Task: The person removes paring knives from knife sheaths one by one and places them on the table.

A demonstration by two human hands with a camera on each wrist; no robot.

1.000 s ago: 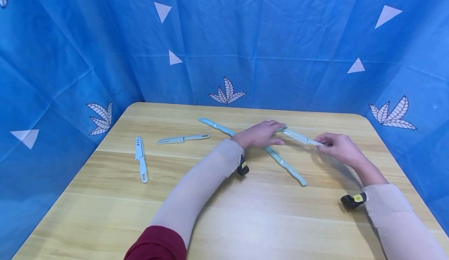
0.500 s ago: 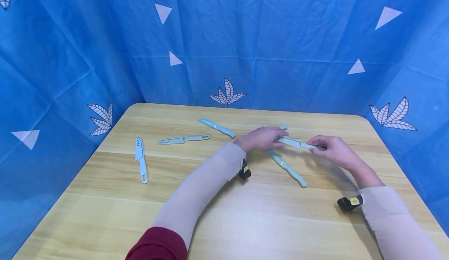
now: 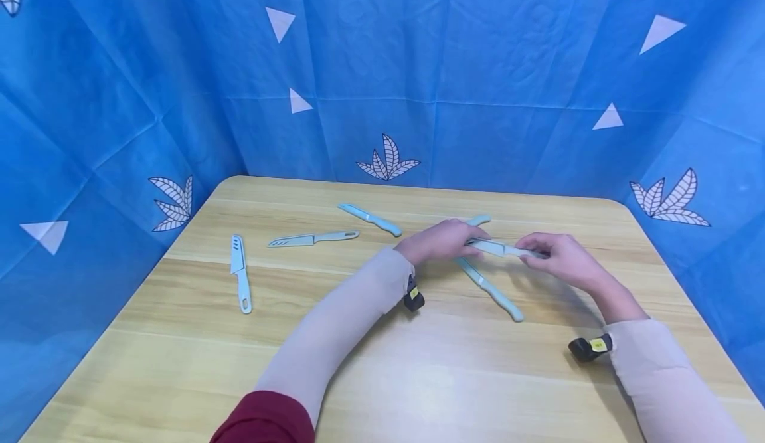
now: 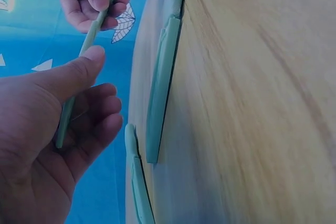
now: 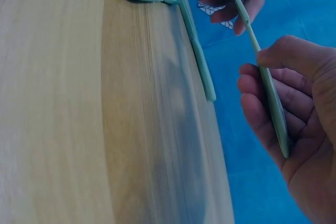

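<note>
left fingers (image 4: pixel 102 124), right fingers (image 5: pixel 255 113): both pinch knife (image 3: pixel 491 247) | risk: drops onto second knife (image 3: pixel 501 299) below left fingers | cause: one pinch slips

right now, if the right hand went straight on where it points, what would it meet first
Most likely the left hand, which grips the far end of the knife that the right hand holds. Depth is hard to judge, but the right wrist view shows the left hand ahead.
</note>
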